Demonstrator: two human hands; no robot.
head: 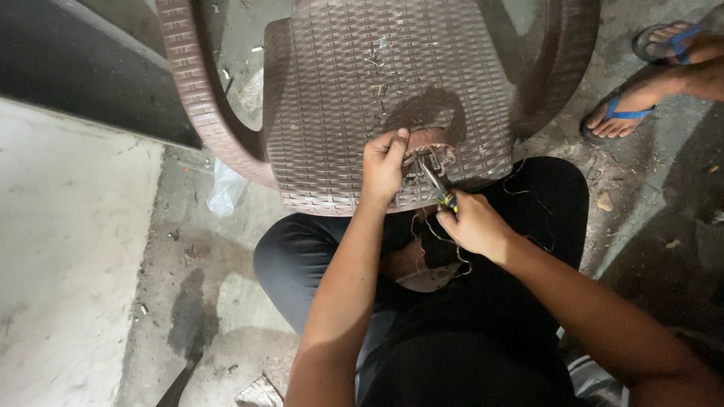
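Both forearms reach forward over the person's dark-trousered lap. Right hand [473, 224] is closed around the handle of a small pair of pliers [436, 183], whose tip meets a tangled metal piece [430, 156] on the front edge of a brown woven plastic chair [354, 90]. Left hand [382, 162] pinches that piece, fingers closed, touching the chair. Another person's feet in blue sandals [630, 113] stand on the concrete floor [188, 249] beside it.
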